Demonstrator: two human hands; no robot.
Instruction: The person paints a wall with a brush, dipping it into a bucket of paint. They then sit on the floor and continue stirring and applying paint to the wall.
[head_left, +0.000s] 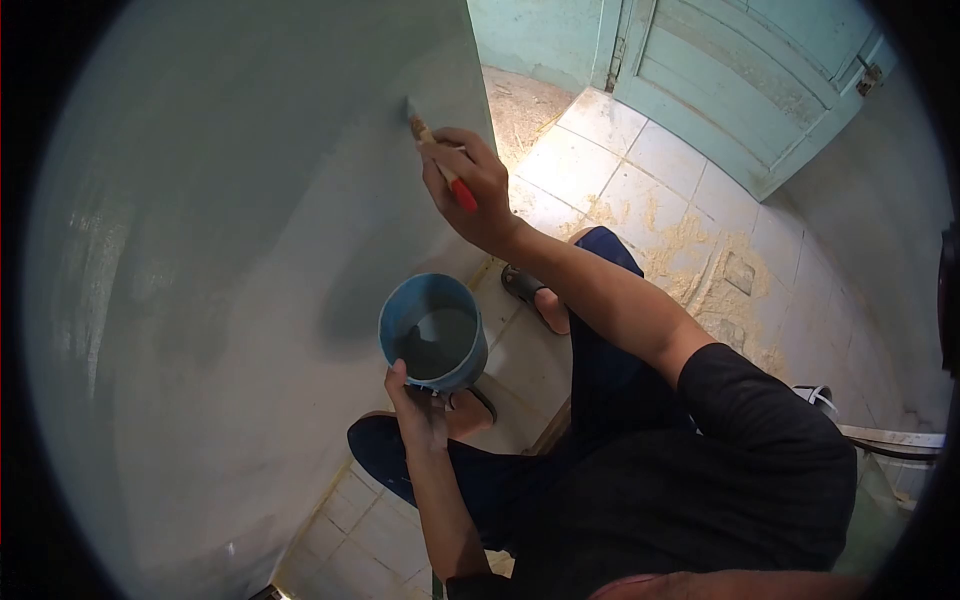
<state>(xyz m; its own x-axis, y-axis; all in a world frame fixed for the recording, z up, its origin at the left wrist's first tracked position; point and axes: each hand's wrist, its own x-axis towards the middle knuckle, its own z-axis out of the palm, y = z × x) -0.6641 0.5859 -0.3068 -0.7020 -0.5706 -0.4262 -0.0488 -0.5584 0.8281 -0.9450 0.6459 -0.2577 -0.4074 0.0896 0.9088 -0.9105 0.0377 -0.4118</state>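
Observation:
My right hand (468, 190) grips a paintbrush (440, 160) with a wooden shaft and a red handle end; its bristles press against the grey-green painted panel (250, 200) near the panel's upper right edge. Lower down, my left hand (418, 405) holds a blue paint cup (433, 332) from underneath. The cup is upright and holds dark grey-green paint. I am crouched close to the panel, knees in dark trousers on either side of the cup.
A tiled floor (650, 190) strewn with sawdust stretches to the right. A pale green wooden door (760, 80) stands at the top right. My sandalled foot (535, 295) rests beside the panel's base. A white object (890, 440) lies at the right edge.

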